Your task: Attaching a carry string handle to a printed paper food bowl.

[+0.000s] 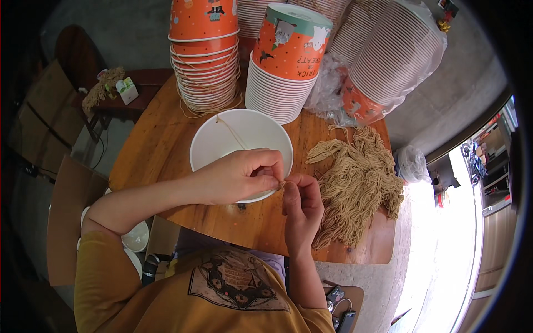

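Note:
A white-lined paper bucket stands upright on the wooden table in front of me. A thin tan strand of twine runs from a spot on its far inner wall down toward my hands. My left hand reaches across the bucket's mouth, thumb and fingers closed in a pinch. At the bucket's near right rim, my right hand pinches too, fingertips meeting those of the left. A tiny bit of twine shows between them; my fingers hide the rest. Right of my right hand lies a heap of cut tan twine.
Behind stand upside-down stacks of orange buckets: one draped with twine loops, one plain, one in clear plastic. An open cardboard box with white buckets sits low at left. A stool with a phone is at lower right.

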A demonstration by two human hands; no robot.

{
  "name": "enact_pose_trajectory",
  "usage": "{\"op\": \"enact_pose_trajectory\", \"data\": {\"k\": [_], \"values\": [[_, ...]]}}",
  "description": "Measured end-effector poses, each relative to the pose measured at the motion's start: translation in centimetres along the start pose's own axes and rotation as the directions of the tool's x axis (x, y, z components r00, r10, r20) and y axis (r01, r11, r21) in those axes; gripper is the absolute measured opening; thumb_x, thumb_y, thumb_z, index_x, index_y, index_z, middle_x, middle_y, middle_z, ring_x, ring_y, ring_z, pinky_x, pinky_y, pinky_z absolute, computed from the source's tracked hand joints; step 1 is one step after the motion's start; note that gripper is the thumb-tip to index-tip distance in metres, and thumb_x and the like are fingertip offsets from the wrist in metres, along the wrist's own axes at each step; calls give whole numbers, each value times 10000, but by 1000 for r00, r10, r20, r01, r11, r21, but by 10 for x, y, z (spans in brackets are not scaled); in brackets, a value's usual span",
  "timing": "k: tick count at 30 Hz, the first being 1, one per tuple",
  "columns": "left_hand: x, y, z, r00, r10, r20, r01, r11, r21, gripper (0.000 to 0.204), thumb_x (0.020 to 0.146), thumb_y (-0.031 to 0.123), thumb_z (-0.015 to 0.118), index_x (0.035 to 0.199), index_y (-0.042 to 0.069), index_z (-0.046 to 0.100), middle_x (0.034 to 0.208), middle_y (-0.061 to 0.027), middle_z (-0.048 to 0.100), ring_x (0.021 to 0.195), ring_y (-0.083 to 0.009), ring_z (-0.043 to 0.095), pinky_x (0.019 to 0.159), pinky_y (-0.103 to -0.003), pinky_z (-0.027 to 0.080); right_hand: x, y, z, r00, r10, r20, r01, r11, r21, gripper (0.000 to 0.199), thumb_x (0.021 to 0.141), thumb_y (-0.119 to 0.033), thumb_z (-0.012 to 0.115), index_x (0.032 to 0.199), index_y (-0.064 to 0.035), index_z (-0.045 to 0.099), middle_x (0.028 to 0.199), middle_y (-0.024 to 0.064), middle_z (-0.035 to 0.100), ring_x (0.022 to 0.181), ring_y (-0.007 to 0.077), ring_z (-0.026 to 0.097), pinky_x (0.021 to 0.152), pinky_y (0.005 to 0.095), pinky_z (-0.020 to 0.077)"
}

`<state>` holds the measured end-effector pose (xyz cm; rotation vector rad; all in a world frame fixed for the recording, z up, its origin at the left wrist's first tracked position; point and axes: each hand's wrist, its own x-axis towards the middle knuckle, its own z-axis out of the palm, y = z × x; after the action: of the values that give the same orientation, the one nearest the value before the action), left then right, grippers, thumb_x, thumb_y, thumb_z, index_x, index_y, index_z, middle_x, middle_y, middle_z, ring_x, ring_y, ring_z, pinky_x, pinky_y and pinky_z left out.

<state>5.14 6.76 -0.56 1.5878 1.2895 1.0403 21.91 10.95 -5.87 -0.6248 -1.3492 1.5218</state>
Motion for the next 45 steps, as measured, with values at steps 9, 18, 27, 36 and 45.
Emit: {"op": "enact_pose_trajectory", "data": {"k": [9, 18, 27, 36, 45], "values": [[2, 0, -5, 996, -71, 45, 75, 992, -100, 43, 937, 93, 565, 954, 54, 562, 833, 19, 553, 797, -55, 508, 751, -230, 430, -3, 2, -1, 995, -92, -26, 92, 996, -15, 116, 935, -92, 577, 1031, -64, 516, 739, -48, 501, 582, 6, 412, 506, 162, 326], [1, 3, -7, 979, -184, 92, 197, 964, -177, 74, 936, 110, 585, 968, 44, 579, 887, 21, 563, 836, -41, 505, 779, -209, 421, -4, 6, -1, 989, -139, 58, 145, 982, -123, 126, 931, -97, 587, 1028, -56, 518, 795, -44, 521, 670, 12, 441, 561, 161, 348], [3, 7, -6, 932, -328, 155, 362, 858, -365, 151, 917, 166, 596, 963, 23, 589, 878, -2, 583, 821, -76, 521, 768, -233, 425, -3, -1, 2, 1000, -24, 10, 25, 997, -78, 84, 941, -128, 599, 956, -57, 556, 743, -51, 527, 588, 3, 413, 514, 162, 324], [4, 3, -8, 919, -352, 179, 395, 814, -427, 165, 930, 177, 595, 965, 16, 601, 872, -3, 587, 801, -76, 518, 756, -227, 424, -3, -2, 2, 997, 73, -3, -73, 997, 20, 66, 945, -112, 586, 973, -54, 570, 738, -47, 526, 579, 8, 411, 504, 162, 323], [4, 0, -3, 948, -303, 97, 318, 901, -297, 214, 918, 191, 610, 1021, 4, 602, 906, -19, 601, 833, -87, 539, 759, -240, 451, 2, 7, -5, 894, -441, 73, 385, 677, -628, 117, 884, -51, 651, 994, -54, 611, 674, 31, 594, 550, 62, 517, 496, 218, 424]]}}
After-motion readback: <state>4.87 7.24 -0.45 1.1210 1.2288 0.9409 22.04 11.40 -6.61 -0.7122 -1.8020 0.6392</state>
